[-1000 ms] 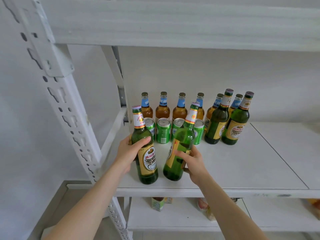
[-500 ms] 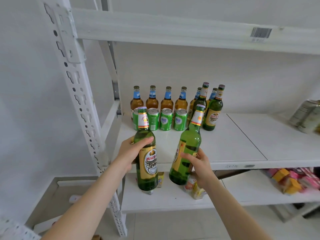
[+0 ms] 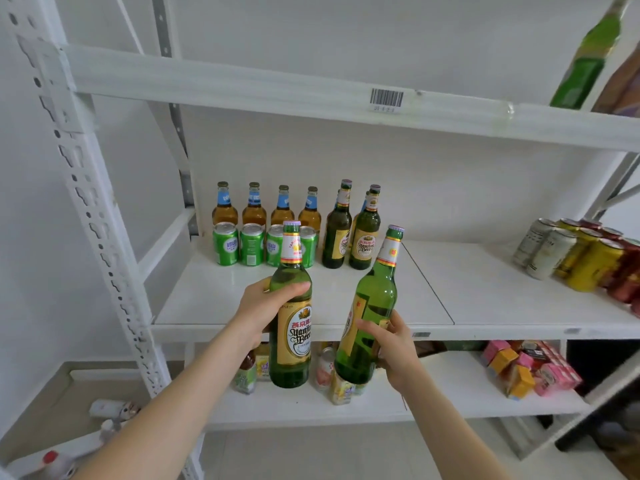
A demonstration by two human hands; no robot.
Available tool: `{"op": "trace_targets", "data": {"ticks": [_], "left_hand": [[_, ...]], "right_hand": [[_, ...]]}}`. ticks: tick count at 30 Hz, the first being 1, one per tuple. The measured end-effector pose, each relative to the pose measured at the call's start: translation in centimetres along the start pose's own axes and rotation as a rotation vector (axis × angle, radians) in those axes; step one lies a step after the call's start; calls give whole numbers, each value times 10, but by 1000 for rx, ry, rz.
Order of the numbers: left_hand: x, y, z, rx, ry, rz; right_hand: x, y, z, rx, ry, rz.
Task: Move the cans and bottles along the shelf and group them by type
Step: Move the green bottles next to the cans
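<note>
My left hand (image 3: pixel 263 306) grips an upright green beer bottle (image 3: pixel 291 327) with a gold label, held in the air in front of the white shelf (image 3: pixel 311 329). My right hand (image 3: pixel 391 348) grips a second green beer bottle (image 3: pixel 372 306), tilted to the right. At the back left of the shelf stand several amber bottles (image 3: pixel 254 209) with blue neck labels. Several green cans (image 3: pixel 252 244) line up before them. Two more green beer bottles (image 3: pixel 363 233) stand just right of the cans.
Silver, gold and red cans (image 3: pixel 571 254) lie stacked at the shelf's right end. The lower shelf holds small drinks (image 3: pixel 329 375) and pink and orange boxes (image 3: pixel 526 368). A perforated white upright (image 3: pixel 86 202) stands on the left. Another green bottle (image 3: pixel 585 60) stands on the upper shelf.
Both hands have lifted their green bottles off the shelf and drawn them back toward me. The view has pulled away and turned right, revealing the cans at the right end.
</note>
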State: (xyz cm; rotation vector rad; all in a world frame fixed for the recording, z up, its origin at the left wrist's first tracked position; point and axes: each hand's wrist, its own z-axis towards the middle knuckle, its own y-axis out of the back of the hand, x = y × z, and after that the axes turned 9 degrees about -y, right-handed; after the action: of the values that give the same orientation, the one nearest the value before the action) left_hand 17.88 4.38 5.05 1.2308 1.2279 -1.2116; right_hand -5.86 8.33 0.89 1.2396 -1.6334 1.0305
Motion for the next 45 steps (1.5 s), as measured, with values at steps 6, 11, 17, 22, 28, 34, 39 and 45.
{"op": "trace_targets", "data": {"ticks": [6,11,17,22,28,34,39,45], "left_hand": [[-4,-86,-18,8,-21,4],[-8,-156,-18,62,-36,4],[-11,-228,11,145,-40,14],[-13,-290,57,210,-63,42],[-8,-370,110,250,-71,73],[-7,-452,141,243,-53,59],[-2,-519,158,201,-54,40],[8,-582,180,132,-49,28]], "right_hand": [[15,83,-9,-9,22,-34],[27,147,-6,-51,39,-32],[40,213,20,-94,34,6],[57,266,62,-134,40,26],[77,333,119,-172,66,19],[101,407,167,-176,70,3],[126,470,202,-118,60,-27],[150,521,251,-38,41,-46]]}}
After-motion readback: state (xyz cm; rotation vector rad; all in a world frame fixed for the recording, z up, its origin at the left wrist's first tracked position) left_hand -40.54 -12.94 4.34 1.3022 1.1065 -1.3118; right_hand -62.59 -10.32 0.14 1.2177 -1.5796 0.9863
